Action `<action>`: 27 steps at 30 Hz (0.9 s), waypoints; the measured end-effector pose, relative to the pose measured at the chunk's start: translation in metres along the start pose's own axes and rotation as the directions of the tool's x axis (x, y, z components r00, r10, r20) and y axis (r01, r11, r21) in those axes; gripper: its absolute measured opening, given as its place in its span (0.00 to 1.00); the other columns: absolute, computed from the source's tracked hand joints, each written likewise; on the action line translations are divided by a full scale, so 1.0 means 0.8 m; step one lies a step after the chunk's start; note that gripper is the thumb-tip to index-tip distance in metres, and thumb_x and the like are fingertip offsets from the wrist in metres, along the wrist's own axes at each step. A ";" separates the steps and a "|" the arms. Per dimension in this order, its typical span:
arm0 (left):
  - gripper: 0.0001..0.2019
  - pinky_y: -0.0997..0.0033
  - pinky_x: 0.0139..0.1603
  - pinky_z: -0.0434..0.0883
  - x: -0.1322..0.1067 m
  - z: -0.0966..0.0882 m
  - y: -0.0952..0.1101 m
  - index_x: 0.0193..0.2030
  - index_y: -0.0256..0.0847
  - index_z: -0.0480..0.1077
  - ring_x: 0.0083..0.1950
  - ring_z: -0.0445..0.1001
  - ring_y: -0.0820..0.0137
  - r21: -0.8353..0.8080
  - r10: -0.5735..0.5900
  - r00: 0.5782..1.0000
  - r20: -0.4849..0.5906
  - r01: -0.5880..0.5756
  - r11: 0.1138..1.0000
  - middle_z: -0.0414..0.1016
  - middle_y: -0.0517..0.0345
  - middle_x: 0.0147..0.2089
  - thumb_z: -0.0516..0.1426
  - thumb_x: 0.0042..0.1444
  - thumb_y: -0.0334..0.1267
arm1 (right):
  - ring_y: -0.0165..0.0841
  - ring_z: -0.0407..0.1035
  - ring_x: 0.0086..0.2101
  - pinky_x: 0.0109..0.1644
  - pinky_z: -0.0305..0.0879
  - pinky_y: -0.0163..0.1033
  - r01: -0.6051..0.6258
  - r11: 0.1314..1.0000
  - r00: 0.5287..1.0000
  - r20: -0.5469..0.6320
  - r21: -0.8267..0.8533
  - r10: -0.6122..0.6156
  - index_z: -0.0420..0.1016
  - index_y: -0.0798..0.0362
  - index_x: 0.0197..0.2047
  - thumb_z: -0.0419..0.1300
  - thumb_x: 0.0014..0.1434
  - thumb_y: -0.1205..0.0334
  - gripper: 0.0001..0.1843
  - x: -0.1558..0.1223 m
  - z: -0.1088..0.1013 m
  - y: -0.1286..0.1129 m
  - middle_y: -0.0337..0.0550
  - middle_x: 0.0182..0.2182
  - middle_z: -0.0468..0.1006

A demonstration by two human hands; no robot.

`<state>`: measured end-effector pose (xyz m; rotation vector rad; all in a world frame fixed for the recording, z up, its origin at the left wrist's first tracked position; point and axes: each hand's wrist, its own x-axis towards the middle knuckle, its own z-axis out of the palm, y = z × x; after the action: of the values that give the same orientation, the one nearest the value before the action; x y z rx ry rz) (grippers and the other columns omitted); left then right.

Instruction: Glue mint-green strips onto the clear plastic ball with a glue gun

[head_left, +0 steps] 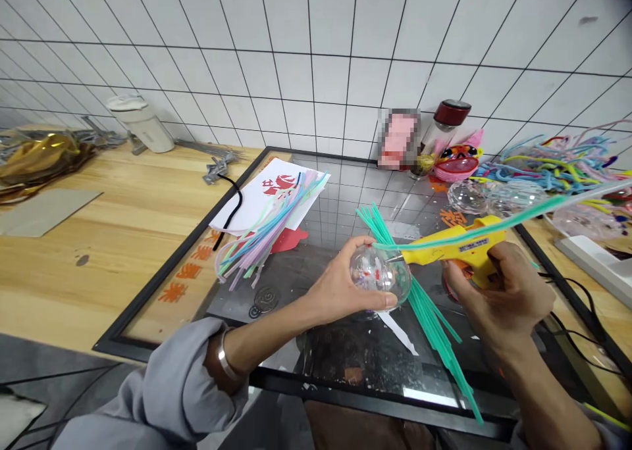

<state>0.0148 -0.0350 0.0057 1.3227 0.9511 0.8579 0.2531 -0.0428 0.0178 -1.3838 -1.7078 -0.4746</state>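
Note:
My left hand is closed around a clear plastic ball, thumb across its front. In my right hand is a yellow hot glue gun, its metal nozzle pointing left at the ball's upper right side. Whether the tip touches the ball I cannot tell. One green pipe cleaner runs from the top of the ball over the glue gun to the right edge, where it looks pale. Beneath the ball and gun, a bundle of green pipe cleaners lies slantwise on the glass board.
Pastel pipe cleaners lie across white paper with a red cut-out. Clear domes and a colourful pipe cleaner heap are at right, beside a white power strip and black cables. A white tumbler stands back left.

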 end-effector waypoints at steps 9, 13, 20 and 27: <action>0.42 0.61 0.48 0.73 -0.001 0.000 -0.003 0.60 0.48 0.59 0.45 0.75 0.64 0.040 0.015 1.000 0.008 -0.016 0.999 0.74 0.54 0.52 0.72 0.39 0.41 | 0.32 0.61 0.24 0.26 0.53 0.40 0.062 0.998 0.998 -0.033 -0.031 -0.063 0.60 0.46 0.29 0.64 0.57 0.56 0.15 -0.003 0.001 0.000 0.36 0.23 0.66; 0.42 0.58 0.50 0.73 -0.001 0.000 -0.004 0.60 0.47 0.59 0.48 0.75 0.61 0.073 0.025 1.000 0.004 -0.025 0.997 0.74 0.52 0.53 0.72 0.39 0.42 | 0.32 0.62 0.25 0.26 0.54 0.40 0.089 0.996 0.996 -0.029 0.002 -0.089 0.61 0.46 0.29 0.65 0.57 0.57 0.15 -0.002 0.001 -0.001 0.37 0.23 0.66; 0.41 0.57 0.50 0.74 -0.002 0.002 0.001 0.60 0.46 0.59 0.46 0.76 0.62 0.081 0.015 1.000 -0.013 -0.014 0.997 0.73 0.52 0.54 0.72 0.39 0.42 | 0.35 0.67 0.28 0.28 0.60 0.41 0.134 0.991 0.991 -0.022 0.028 -0.134 0.62 0.46 0.32 0.65 0.58 0.59 0.12 0.000 0.002 -0.003 0.40 0.27 0.73; 0.41 0.58 0.51 0.73 -0.001 0.001 -0.001 0.60 0.46 0.59 0.47 0.76 0.63 0.071 0.019 1.000 -0.009 -0.018 0.997 0.72 0.53 0.56 0.72 0.39 0.41 | 0.36 0.71 0.30 0.29 0.59 0.40 0.193 0.981 0.981 -0.024 -0.004 -0.193 0.63 0.46 0.33 0.64 0.60 0.60 0.11 0.001 0.000 -0.002 0.41 0.29 0.75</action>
<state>0.0152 -0.0364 0.0052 1.3909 0.9856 0.8522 0.2517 -0.0427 0.0183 -1.2134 -1.8307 -0.5984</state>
